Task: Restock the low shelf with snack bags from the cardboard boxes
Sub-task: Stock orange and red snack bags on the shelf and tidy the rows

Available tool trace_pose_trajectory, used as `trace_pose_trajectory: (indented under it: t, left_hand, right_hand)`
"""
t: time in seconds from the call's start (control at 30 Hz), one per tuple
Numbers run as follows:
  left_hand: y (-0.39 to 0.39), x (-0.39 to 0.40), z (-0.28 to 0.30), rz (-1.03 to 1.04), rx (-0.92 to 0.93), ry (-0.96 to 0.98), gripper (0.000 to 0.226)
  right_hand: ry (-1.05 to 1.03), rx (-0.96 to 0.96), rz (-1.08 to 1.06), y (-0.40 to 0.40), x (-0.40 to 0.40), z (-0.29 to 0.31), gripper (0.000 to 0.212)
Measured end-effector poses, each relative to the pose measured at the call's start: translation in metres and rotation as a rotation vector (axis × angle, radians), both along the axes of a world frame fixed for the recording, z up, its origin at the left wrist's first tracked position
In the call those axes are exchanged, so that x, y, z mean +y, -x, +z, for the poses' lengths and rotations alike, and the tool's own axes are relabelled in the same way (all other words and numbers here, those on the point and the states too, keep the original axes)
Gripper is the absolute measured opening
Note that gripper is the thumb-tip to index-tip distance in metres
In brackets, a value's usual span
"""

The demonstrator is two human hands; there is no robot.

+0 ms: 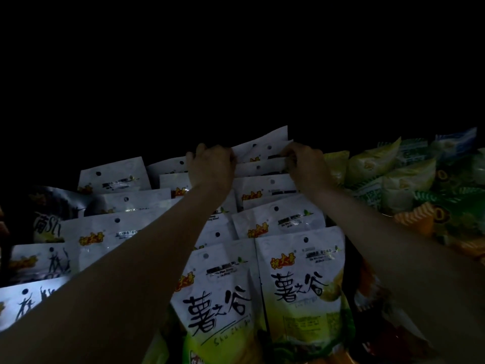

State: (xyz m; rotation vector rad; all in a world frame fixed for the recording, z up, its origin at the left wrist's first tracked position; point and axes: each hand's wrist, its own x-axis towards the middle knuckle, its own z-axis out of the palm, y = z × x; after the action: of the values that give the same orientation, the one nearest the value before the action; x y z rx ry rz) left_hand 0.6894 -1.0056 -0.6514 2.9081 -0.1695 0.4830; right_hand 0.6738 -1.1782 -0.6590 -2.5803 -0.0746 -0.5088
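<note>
Rows of white-and-green snack bags (301, 279) with black brush lettering stand upright, one behind another, filling the dim shelf. Both my arms reach over them to the back of the row. My left hand (210, 166) grips the left edge of the rearmost white bags (262, 151), fingers curled over their tops. My right hand (305, 164) pinches the right edge of the same bags. Those rear bags stick up a little above the rest. No cardboard box shows in the view.
Yellow-green pillow bags (388, 174) and orange-patterned packs (420, 216) are stacked to the right. White bags with dark figure prints (39, 261) sit at the left. Everything behind the shelf is black and unlit.
</note>
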Motion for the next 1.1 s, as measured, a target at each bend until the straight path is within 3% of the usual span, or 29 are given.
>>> trace_pose_trajectory:
  t: [0.13,0.27,0.43,0.57,0.63,0.8,0.9,1.0,1.1]
  left_hand:
    - [-0.002,0.01,-0.002,0.103,0.009,0.064,0.031]
    - [-0.008,0.018,-0.01,0.022,0.037,0.105,0.031]
    - [-0.009,0.01,-0.015,0.149,0.058,0.173,0.033]
    - [-0.002,0.004,-0.018,0.235,0.06,0.222,0.034]
    - [0.0,0.004,-0.021,0.209,0.064,0.338,0.031]
    - [-0.004,-0.002,-0.019,0.151,0.125,0.529,0.031]
    - [-0.004,-0.01,-0.012,0.126,0.087,0.606,0.029]
    - [0.002,-0.014,-0.005,0.035,0.041,0.647,0.048]
    - [0.006,-0.014,-0.006,-0.015,-0.024,0.781,0.035]
  right_hand:
    - [-0.028,0.019,-0.037,-0.005,0.003,0.0,0.026]
    - [0.002,0.037,0.045,-0.005,0.0,-0.002,0.027]
    - [0.007,-0.005,0.058,-0.012,-0.007,0.004,0.045]
    - [0.401,-0.235,0.098,-0.013,0.012,0.007,0.06]
    - [0.546,-0.15,0.151,-0.011,0.019,0.008,0.068]
    - [0.578,-0.173,0.07,-0.015,0.007,-0.004,0.05]
    - [0.588,-0.132,-0.005,-0.016,-0.002,-0.004,0.055]
    - [0.531,-0.145,0.017,-0.014,-0.007,-0.004,0.052]
    - [0.536,-0.09,-0.005,-0.01,-0.009,-0.005,0.054]
